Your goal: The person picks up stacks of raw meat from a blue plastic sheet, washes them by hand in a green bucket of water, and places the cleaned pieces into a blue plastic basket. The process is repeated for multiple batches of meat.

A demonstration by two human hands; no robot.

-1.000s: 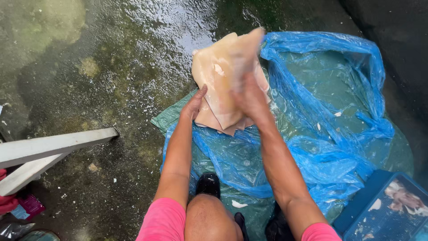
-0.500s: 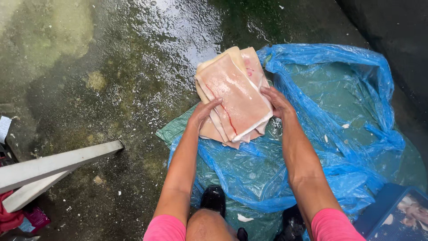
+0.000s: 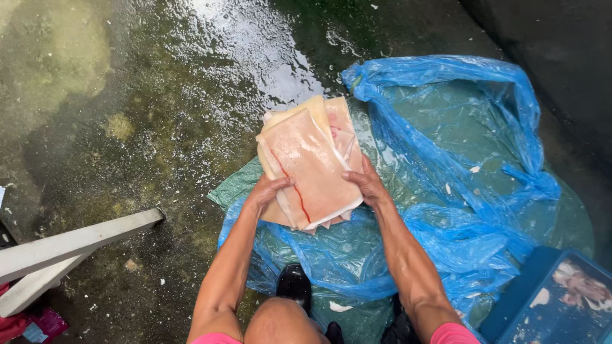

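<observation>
A stack of pale pink raw meat slabs [image 3: 306, 159] rests on a blue plastic sheet [image 3: 459, 159] laid over a green tarp on wet ground. The top slab bears a thin red streak. My left hand [image 3: 266, 191] grips the stack's near left edge. My right hand [image 3: 364, 183] holds the near right edge. Both forearms reach forward from my knees at the bottom of the view.
Wet, mossy concrete [image 3: 127, 95] surrounds the sheet. A white bar [image 3: 76, 242] slants in from the left. A blue tray [image 3: 561, 299] holding pale meat pieces sits at the lower right. Black footwear [image 3: 294, 286] stands on the plastic near my knee.
The slab that my hands held upright a second ago has come down flat onto the stack. Both hands now grip the stack's near edges.
</observation>
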